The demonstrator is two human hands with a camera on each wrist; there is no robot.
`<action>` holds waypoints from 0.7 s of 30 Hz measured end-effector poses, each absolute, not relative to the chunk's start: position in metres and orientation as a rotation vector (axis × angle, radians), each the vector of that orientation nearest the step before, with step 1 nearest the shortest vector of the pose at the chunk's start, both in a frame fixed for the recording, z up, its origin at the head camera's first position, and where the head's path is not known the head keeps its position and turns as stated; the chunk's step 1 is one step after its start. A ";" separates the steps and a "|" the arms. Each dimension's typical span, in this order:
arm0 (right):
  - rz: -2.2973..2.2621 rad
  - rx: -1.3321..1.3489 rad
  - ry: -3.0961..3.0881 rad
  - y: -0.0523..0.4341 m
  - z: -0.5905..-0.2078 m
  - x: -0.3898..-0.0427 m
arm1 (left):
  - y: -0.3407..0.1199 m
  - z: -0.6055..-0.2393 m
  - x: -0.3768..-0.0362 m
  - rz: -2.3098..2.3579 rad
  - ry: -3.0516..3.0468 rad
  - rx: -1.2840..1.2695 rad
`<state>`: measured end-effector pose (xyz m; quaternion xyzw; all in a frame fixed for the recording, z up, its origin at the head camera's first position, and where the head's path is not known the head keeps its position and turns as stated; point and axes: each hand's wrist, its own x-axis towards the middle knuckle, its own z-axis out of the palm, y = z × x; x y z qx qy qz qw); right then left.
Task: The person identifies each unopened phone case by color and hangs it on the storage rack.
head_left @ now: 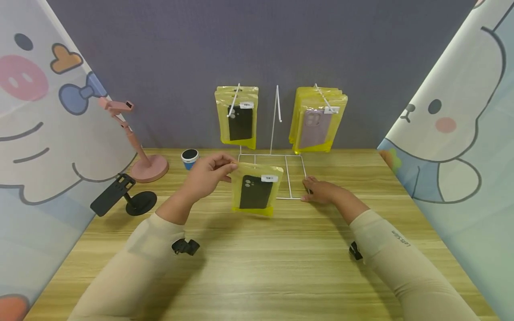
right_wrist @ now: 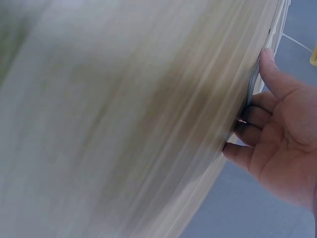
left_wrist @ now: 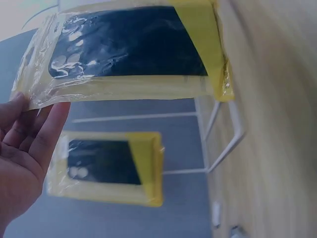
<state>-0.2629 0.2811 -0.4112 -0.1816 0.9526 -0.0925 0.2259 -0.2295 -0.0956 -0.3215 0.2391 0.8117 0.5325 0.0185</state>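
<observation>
The left hand [head_left: 209,176] is raised just above the worktop [head_left: 257,263] at the middle of the head view, its fingers [head_left: 226,168] pinching the top left corner of a yellow packet [head_left: 256,191] with a black phone case inside. The packet hangs upright from that pinch, its lower edge close over the wood, in front of the white wire rack [head_left: 277,156]. In the left wrist view the same packet [left_wrist: 129,54] fills the top of the frame, the fingers [left_wrist: 39,129] closed on its clear edge at the left.

The right hand [head_left: 323,191] lies low on the worktop right of centre, fingers bent and touching the front right corner of the rack's base. The right wrist view shows those fingers [right_wrist: 255,116] curled against the wire at the edge of the wood, the thumb straight; whether they actually clasp the wire I cannot tell.

On the rack's left hook hangs another packet with a black case [head_left: 238,117]; on the right hook hangs a stack of packets with a mauve case in front [head_left: 317,120]. The middle hook [head_left: 278,104] is bare. At the left of the head view stand a pink stand [head_left: 138,142], a black stand [head_left: 122,196] and a small blue cup [head_left: 189,158]. Cartoon-printed curtains [head_left: 44,125] close both sides.
</observation>
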 end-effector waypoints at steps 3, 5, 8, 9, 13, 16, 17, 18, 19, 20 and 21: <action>-0.263 -0.492 2.624 0.281 -0.411 -0.263 | -0.104 -0.307 -0.230 1.739 2.560 0.759; -0.264 -0.485 2.621 0.281 -0.411 -0.263 | -0.110 -0.296 -0.231 1.816 2.571 0.755; -0.262 -0.480 2.613 0.282 -0.412 -0.263 | -0.118 -0.281 -0.233 1.935 2.555 0.738; -0.264 -0.477 2.610 0.282 -0.412 -0.263 | -0.120 -0.276 -0.235 1.968 2.548 0.731; -0.279 -0.460 2.595 0.282 -0.412 -0.264 | -0.125 -0.263 -0.241 2.040 2.554 0.695; -0.281 -0.468 2.598 0.282 -0.412 -0.263 | -0.128 -0.257 -0.246 2.049 2.589 0.639; -0.279 -0.472 2.602 0.281 -0.412 -0.263 | -0.128 -0.255 -0.248 2.052 2.595 0.618; -0.280 -0.473 2.603 0.281 -0.412 -0.263 | -0.128 -0.254 -0.250 2.052 2.603 0.597; -0.279 -0.473 2.605 0.281 -0.411 -0.262 | -0.128 -0.254 -0.252 2.051 2.608 0.575; -0.280 -0.472 2.606 0.281 -0.411 -0.262 | -0.128 -0.254 -0.254 2.055 2.608 0.554; -0.285 -0.467 2.604 0.280 -0.411 -0.262 | -0.128 -0.254 -0.256 2.055 2.610 0.538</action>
